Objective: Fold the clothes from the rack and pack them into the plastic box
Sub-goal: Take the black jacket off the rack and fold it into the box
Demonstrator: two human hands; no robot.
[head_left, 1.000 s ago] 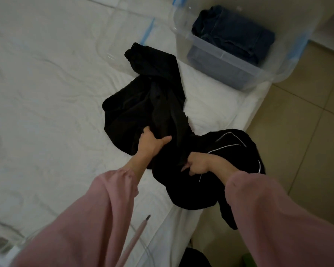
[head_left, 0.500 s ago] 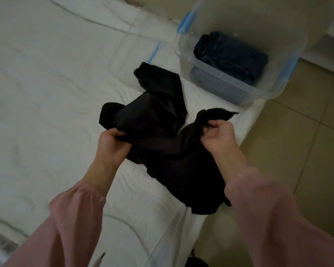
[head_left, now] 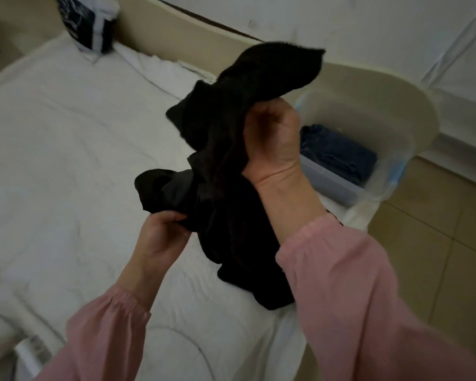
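A crumpled black garment (head_left: 226,188) hangs in the air over the white bed (head_left: 66,160). My right hand (head_left: 272,138) grips its upper part, lifted high, with a flap of cloth standing above the fist. Lower and to the left, my left hand (head_left: 160,235) pinches another edge of the same garment. The garment's lower end trails down to the bed's near edge. Behind my right hand stands the clear plastic box (head_left: 390,149) on the bed's corner. Folded dark blue jeans (head_left: 338,155) lie inside it.
A dark patterned pillow (head_left: 88,26) leans at the head of the bed, beside a beige headboard (head_left: 193,42). Tan floor tiles (head_left: 437,229) run along the right of the bed. A thin white cable (head_left: 176,334) lies on the sheet near me.
Both hands have lifted the black garment off the bed. My right hand rose much higher than my left. The view tilted up, showing the headboard and pillow.
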